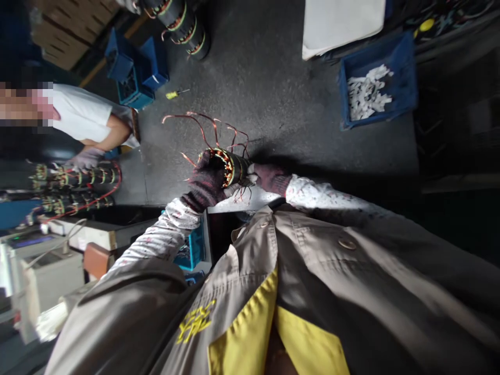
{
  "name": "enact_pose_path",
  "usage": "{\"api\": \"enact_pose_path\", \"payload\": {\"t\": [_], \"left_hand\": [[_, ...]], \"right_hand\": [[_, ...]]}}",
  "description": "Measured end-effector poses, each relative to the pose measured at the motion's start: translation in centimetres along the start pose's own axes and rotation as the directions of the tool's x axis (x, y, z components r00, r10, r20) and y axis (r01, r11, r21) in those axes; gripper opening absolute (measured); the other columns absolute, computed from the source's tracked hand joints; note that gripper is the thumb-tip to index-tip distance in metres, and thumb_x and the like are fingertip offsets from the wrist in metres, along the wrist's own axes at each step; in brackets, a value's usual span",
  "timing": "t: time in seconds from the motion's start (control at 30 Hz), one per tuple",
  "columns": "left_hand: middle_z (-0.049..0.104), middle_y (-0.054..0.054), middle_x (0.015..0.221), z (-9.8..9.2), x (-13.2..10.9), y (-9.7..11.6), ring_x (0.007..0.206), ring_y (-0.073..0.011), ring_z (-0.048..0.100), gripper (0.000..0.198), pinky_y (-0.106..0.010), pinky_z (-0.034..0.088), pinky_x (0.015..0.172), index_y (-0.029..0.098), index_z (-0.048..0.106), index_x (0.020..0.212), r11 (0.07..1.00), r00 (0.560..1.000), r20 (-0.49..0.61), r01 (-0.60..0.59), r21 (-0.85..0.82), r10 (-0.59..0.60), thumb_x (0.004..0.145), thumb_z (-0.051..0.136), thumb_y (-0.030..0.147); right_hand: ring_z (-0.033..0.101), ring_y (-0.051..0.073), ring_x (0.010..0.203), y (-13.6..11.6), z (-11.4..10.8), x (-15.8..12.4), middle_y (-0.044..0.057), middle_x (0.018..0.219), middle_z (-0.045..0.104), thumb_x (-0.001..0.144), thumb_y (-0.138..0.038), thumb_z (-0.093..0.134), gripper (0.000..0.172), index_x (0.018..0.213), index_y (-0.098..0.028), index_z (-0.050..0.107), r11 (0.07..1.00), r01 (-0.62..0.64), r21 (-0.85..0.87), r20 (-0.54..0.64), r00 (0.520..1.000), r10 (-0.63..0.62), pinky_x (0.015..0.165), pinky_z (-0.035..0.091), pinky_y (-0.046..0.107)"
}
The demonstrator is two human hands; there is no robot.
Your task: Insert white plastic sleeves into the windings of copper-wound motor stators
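A motor stator, a dark cylinder with copper windings and green-yellow edging at its end, is between my two hands near my body. Long loose copper wires curve up from it. My left hand, in a dark maroon work glove, is closed around the near-left end, its fingers at the rim of the opening. My right hand, gloved alike, grips the other end, its fingertips pressed to the dark side. Below the stator is a white ledge. Parts of the fingers are hidden behind the stator.
A yellow-handled screwdriver lies on the dark worktop. More stators stand in a row at the top. A blue bin with white pieces is at the right. At the left, a co-worker touches other stators.
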State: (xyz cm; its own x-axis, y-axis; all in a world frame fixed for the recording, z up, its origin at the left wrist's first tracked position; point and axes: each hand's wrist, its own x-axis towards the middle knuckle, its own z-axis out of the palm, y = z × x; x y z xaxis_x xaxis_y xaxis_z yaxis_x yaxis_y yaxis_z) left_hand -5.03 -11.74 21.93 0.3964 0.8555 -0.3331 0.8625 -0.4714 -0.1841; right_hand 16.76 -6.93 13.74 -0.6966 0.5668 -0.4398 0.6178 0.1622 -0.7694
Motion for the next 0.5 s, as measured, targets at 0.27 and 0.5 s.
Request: {"api": "enact_pose_path", "payload": {"t": [0.27,0.5], "left_hand": [[0.066,-0.014,0.104,0.1,-0.3,2.5,0.122,-0.0352,0.057,0.056,-0.055,0.028,0.124,0.01,0.069,0.092,0.992,0.988,-0.093,0.12,-0.044,-0.123,0.098,0.047,0.061],[0.066,-0.013,0.092,0.9,-0.5,2.9,0.115,-0.0362,0.059,0.059,-0.058,0.029,0.122,0.011,0.071,0.094,0.983,0.973,-0.147,0.167,-0.074,-0.176,0.095,0.048,0.066]], "right_hand": [[0.061,0.022,0.116,4.0,0.0,-2.0,0.007,0.13,0.064,0.099,-0.028,0.051,0.037,0.133,-0.019,0.062,0.994,0.07,0.079,-0.036,0.997,-0.067,0.104,0.045,0.033],[0.058,0.023,0.124,5.8,1.8,-3.5,0.009,0.134,0.062,0.092,-0.017,0.049,0.048,0.139,-0.016,0.058,0.991,-0.047,0.123,-0.005,0.999,0.048,0.109,0.044,0.034]]}}
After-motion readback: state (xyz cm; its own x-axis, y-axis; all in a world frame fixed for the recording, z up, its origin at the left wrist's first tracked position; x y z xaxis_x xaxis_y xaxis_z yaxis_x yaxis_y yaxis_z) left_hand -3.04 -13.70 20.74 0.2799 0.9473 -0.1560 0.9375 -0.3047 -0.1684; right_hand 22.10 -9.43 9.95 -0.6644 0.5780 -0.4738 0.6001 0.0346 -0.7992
